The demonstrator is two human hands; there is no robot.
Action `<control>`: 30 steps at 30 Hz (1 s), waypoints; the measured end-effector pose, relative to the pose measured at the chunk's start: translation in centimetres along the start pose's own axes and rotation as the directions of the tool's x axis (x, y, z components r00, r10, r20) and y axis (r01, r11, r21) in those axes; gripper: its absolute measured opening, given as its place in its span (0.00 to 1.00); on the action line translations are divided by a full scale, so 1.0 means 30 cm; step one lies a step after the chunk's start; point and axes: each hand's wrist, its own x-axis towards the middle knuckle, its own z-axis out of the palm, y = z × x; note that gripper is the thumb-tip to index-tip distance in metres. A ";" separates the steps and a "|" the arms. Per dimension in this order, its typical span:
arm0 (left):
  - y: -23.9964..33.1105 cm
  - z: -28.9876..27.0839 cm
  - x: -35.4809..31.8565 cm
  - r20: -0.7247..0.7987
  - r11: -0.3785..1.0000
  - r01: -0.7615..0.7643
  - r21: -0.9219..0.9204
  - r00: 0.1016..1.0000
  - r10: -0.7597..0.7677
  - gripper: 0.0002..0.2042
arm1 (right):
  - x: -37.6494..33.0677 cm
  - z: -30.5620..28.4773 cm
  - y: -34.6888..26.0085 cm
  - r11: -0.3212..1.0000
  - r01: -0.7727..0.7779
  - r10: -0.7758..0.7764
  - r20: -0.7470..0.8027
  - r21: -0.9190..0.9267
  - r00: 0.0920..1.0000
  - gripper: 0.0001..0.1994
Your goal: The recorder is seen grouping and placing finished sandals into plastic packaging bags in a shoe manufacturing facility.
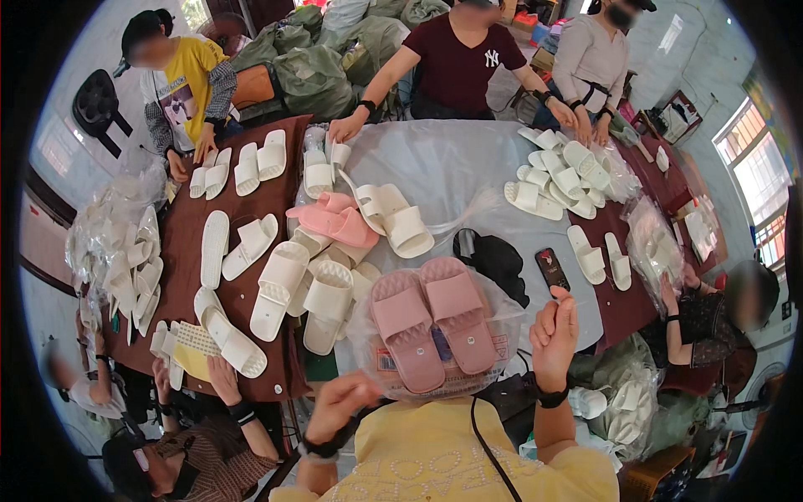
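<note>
Two dusty-pink slippers lie side by side, toe straps away from me, on a clear plastic bag at the table's near edge. My left hand is at the bag's lower left edge; its fingertips are blurred, and whether they grip the plastic cannot be made out. Raised to the right of the slippers is my right hand, its fingers drawn together and pointing up. If it pinches something, that is too small to see. A dark phone lies just beyond it.
A black cap-like item lies behind the slippers. Light pink slippers rest among several cream slippers to the left. More cream slippers are heaped at the far right. Other people work around the table, one directly across.
</note>
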 end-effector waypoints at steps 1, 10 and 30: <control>-0.031 -0.046 -0.047 -0.019 1.000 -0.015 -0.023 1.000 0.015 0.10 | 0.001 -0.019 0.024 1.000 -0.005 0.005 0.004 0.003 1.000 0.15; -0.058 0.019 0.028 -0.480 0.684 -0.252 -0.685 0.862 -0.164 0.10 | -0.129 -0.034 0.237 0.806 -0.524 0.564 0.086 -0.276 0.821 0.11; -0.197 0.216 0.133 -0.271 0.970 0.195 -0.145 0.935 -0.229 0.10 | -0.198 0.014 0.300 0.641 -0.264 0.716 0.438 -0.721 0.544 0.12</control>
